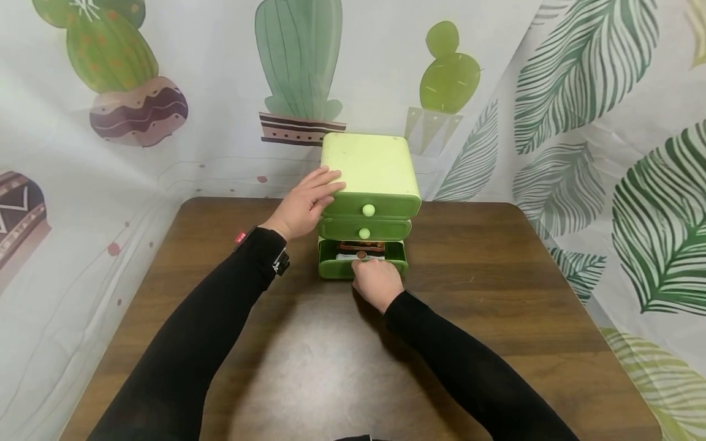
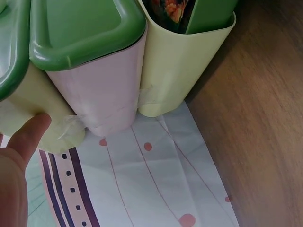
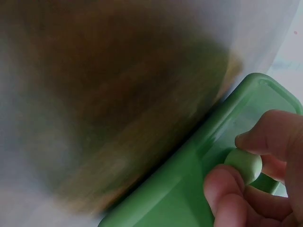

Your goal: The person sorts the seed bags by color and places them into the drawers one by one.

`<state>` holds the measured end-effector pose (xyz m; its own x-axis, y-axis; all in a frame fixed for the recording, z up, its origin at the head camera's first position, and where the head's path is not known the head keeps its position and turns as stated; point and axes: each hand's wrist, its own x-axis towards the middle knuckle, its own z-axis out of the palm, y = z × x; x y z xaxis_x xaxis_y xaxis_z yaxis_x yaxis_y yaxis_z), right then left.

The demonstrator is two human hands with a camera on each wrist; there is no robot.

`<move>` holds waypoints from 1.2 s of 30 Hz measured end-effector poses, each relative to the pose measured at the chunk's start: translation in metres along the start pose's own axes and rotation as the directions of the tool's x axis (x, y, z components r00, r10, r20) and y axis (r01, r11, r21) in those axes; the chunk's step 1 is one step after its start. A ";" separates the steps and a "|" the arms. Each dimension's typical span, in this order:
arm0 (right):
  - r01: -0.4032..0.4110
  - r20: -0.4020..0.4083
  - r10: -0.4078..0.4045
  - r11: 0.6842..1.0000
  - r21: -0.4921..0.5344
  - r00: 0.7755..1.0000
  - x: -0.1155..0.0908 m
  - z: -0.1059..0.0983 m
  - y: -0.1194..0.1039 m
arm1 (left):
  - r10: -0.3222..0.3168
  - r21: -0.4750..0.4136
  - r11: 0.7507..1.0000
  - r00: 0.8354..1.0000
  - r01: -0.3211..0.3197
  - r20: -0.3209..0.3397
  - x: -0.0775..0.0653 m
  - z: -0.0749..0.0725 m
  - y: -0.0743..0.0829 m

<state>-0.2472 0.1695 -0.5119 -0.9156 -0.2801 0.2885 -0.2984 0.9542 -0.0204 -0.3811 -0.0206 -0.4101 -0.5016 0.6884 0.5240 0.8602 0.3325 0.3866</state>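
Note:
A small chest of drawers [image 1: 369, 162], light yellow-green with green fronts, stands near the back of the table. Its bottom drawer [image 1: 333, 269] is pulled out, and a dark packet with an orange pattern [image 1: 361, 247] lies inside. My left hand [image 1: 306, 199] rests against the chest's upper left side with fingers extended; one finger [image 2: 31, 137] touches the side in the left wrist view. Down at the bottom drawer, my right hand [image 1: 380, 283] pinches the round pale-green knob [image 3: 245, 165] between thumb and fingers. The middle drawer [image 1: 336, 229] and top drawer [image 1: 342, 205] are closed.
The chest stands on a brown wooden table [image 1: 485, 306]. Behind it and at both sides hangs a white cloth [image 1: 215, 73] printed with cacti and leaves. A black band with a buckle [image 1: 281, 262] is around the left wrist.

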 end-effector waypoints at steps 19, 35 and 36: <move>-0.101 0.033 0.101 0.995 -0.011 0.994 0.033 0.014 0.012 | -0.019 0.012 1.000 0.998 0.018 0.064 0.002 -0.004 0.002; -0.043 0.046 0.043 0.999 -0.004 0.998 0.036 0.022 0.017 | -0.042 0.026 0.999 0.995 0.040 0.092 0.002 -0.009 0.002; -0.042 0.048 0.042 0.999 0.000 0.998 0.036 0.023 0.018 | -0.045 0.020 0.999 0.995 0.043 0.091 0.001 -0.009 0.002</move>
<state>-0.2919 0.1736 -0.5233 -0.9390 -0.2447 0.2415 -0.2598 0.9651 -0.0322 -0.3810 -0.0248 -0.4018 -0.5291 0.7287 0.4348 0.8394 0.3747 0.3936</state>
